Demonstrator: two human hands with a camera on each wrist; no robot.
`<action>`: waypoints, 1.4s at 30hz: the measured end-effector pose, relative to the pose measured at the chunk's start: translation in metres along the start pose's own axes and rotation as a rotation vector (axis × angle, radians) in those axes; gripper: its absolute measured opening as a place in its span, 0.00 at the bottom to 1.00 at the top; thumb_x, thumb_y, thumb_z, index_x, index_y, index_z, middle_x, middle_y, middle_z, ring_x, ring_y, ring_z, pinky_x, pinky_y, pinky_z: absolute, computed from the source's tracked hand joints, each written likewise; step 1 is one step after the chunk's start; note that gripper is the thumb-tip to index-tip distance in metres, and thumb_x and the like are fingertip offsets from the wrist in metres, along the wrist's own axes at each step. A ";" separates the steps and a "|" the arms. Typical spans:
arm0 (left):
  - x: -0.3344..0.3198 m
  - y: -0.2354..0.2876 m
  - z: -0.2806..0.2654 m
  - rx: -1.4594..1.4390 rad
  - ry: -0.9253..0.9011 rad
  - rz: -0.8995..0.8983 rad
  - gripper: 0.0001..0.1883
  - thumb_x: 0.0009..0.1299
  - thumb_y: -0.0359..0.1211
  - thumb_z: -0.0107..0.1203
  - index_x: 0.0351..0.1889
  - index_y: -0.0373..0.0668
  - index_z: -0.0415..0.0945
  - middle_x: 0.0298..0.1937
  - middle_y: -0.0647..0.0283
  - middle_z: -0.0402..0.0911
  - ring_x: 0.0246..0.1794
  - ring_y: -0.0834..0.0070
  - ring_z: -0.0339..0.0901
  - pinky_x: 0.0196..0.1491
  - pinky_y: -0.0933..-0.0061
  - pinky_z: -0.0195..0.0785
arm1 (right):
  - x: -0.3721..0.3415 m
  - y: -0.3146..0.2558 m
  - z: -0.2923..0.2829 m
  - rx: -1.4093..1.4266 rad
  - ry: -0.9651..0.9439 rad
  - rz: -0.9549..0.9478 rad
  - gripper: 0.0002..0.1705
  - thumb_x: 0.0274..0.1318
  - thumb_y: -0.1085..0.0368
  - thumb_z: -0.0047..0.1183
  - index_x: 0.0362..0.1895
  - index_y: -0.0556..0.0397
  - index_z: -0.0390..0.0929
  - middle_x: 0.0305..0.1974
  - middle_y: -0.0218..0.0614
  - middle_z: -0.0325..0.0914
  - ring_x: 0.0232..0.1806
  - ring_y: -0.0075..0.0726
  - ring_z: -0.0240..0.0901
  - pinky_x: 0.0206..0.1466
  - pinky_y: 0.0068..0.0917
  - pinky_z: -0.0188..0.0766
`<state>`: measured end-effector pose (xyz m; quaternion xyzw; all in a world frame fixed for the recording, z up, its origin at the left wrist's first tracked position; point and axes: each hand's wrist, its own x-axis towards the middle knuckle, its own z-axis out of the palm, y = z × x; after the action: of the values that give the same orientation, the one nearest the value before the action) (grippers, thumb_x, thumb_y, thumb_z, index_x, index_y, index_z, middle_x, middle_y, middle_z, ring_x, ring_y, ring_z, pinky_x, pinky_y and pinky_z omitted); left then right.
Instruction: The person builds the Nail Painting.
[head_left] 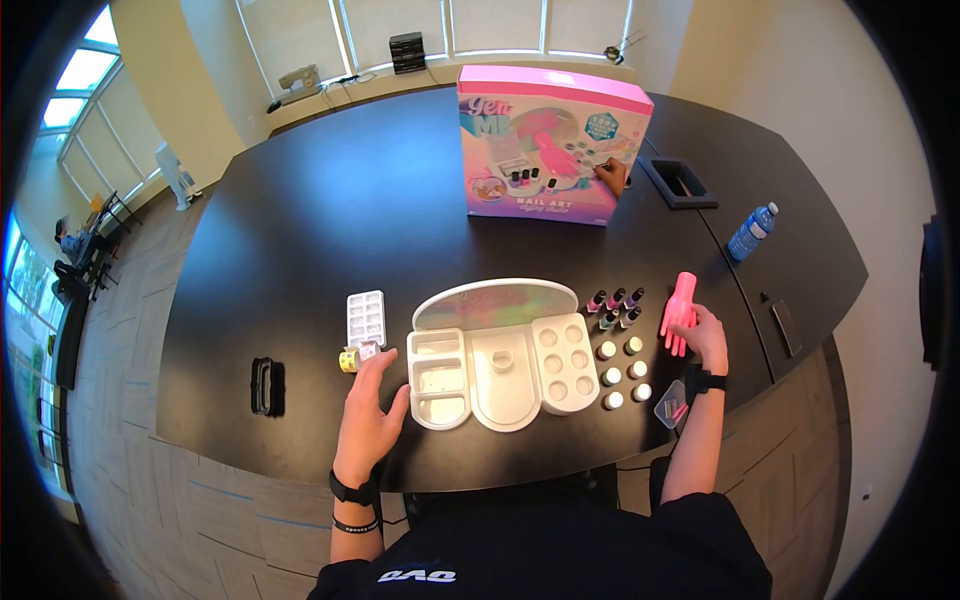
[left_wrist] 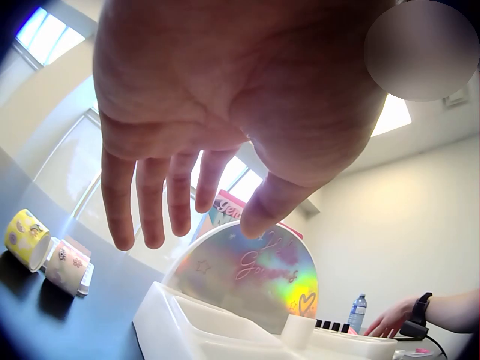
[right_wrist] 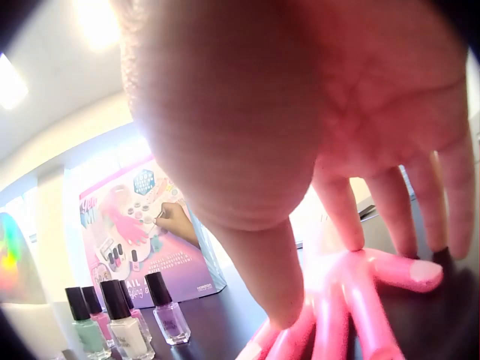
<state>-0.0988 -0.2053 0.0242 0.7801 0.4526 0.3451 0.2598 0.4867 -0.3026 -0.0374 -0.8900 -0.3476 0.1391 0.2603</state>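
Note:
My left hand is held over the table's near side, fingers extended and thumb apart, holding nothing. It is just left of a white vanity tray with compartments and an iridescent mirror panel. Two small sticker rolls, one yellow and one pale pink, lie beyond its fingertips. At the right, my right hand reaches over a pink plastic model hand. Its straight fingers and thumb spread about the model's palm, fingertips right at the surface. The model's fingers point toward me.
Several nail polish bottles and white-lidded jars stand between tray and model hand. A clear container holds pink pieces. Also on the table are a white mould-like tray, pink box, water bottle and phone.

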 end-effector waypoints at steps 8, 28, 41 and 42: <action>0.001 0.004 -0.002 -0.032 -0.003 0.003 0.26 0.74 0.24 0.63 0.71 0.37 0.75 0.68 0.50 0.82 0.70 0.52 0.79 0.71 0.55 0.73 | -0.011 -0.028 0.010 -0.225 0.073 0.062 0.52 0.41 0.47 0.83 0.68 0.54 0.74 0.48 0.50 0.91 0.50 0.53 0.91 0.55 0.47 0.86; -0.004 0.027 0.000 -0.101 -0.031 0.006 0.26 0.75 0.24 0.63 0.72 0.38 0.75 0.66 0.53 0.85 0.70 0.56 0.81 0.71 0.55 0.74 | -0.124 -0.116 -0.028 0.323 0.109 -0.170 0.44 0.51 0.65 0.68 0.74 0.52 0.70 0.62 0.49 0.85 0.59 0.50 0.86 0.63 0.44 0.81; 0.011 0.068 0.026 -0.161 -0.153 0.232 0.29 0.70 0.26 0.70 0.71 0.40 0.79 0.69 0.51 0.82 0.68 0.49 0.82 0.70 0.57 0.75 | -0.183 -0.175 0.009 0.616 -0.365 -0.547 0.43 0.60 0.64 0.58 0.80 0.58 0.66 0.63 0.54 0.84 0.64 0.52 0.83 0.67 0.43 0.78; 0.013 0.071 0.028 -0.171 -0.165 0.286 0.30 0.70 0.26 0.71 0.71 0.40 0.79 0.70 0.51 0.82 0.69 0.50 0.82 0.71 0.57 0.75 | -0.185 -0.177 0.015 0.617 -0.366 -0.549 0.43 0.60 0.64 0.58 0.80 0.58 0.66 0.63 0.54 0.84 0.64 0.52 0.83 0.67 0.43 0.78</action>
<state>-0.0354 -0.2289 0.0611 0.8373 0.2831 0.3504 0.3098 0.2507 -0.3147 0.0621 -0.6061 -0.5534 0.3172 0.4751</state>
